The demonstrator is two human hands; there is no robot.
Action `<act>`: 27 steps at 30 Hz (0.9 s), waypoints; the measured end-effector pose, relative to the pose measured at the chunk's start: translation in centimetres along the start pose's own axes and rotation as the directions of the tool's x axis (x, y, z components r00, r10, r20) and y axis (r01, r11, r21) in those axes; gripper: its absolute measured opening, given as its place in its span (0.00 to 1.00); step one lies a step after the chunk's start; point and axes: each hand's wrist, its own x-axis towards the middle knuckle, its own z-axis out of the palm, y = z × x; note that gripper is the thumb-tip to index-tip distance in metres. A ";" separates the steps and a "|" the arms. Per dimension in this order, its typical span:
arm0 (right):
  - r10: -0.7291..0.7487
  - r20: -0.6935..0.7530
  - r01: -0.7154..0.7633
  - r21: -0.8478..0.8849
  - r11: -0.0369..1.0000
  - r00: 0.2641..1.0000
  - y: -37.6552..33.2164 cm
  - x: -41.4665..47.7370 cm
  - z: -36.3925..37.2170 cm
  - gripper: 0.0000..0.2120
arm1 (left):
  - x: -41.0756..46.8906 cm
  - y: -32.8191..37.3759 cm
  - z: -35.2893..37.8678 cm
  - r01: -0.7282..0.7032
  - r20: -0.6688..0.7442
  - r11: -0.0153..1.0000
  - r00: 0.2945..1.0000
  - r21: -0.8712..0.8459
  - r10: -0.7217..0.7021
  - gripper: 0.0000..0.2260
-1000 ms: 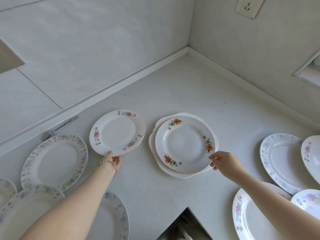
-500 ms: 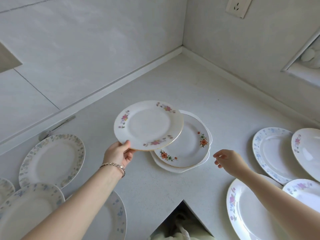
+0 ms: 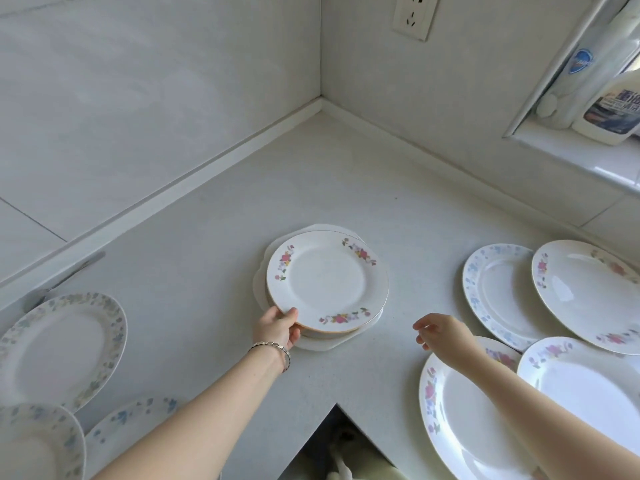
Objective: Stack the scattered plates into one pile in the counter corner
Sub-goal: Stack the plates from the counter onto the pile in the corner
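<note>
A white plate with pink flowers [image 3: 327, 280] lies on top of the small pile [image 3: 317, 342] in the middle of the counter. My left hand [image 3: 277, 327] grips that plate's near left rim, thumb on top. My right hand [image 3: 441, 332] hovers to the right of the pile, fingers apart and holding nothing. Scattered plates lie on both sides: a leaf-patterned plate [image 3: 62, 348] at the left, a blue-flowered plate [image 3: 495, 292] and a pink-flowered plate [image 3: 588, 292] at the right.
More plates sit at the lower left [image 3: 34, 445] and lower right [image 3: 467, 420]. A knife [image 3: 62, 282] lies by the left wall. Bottles [image 3: 609, 98] stand on a sill at the upper right. The counter's inner edge [image 3: 337, 405] notches in near me.
My left hand lifted the pink-flowered plate from the left and carried it right onto the orange-flowered plate on the pile. My right hand drew back from the pile's edge.
</note>
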 end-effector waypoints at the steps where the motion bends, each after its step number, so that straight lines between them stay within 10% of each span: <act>1: -0.002 0.002 0.002 -0.003 1.000 1.000 0.0 0.1 0.0 0.11 | 0.2 -0.1 0.1 0.000 -0.005 1.000 1.000 0.019 0.001 0.11; 10: -0.037 0.031 0.037 -0.014 0.999 0.999 -0.4 0.9 0.1 0.11 | 1.7 0.6 -0.9 0.037 -0.039 0.823 0.999 0.567 -0.018 0.10; 18: -0.094 0.071 0.096 -0.023 0.995 0.993 -1.0 1.3 0.2 0.10 | 1.8 1.5 -0.8 -0.002 -0.019 0.445 0.999 0.895 0.042 0.14; 27: -0.316 0.230 0.360 -0.184 0.915 0.920 -6.8 0.4 2.5 0.13 | 0.3 1.5 -4.1 -0.072 0.003 0.245 0.963 0.967 0.270 0.19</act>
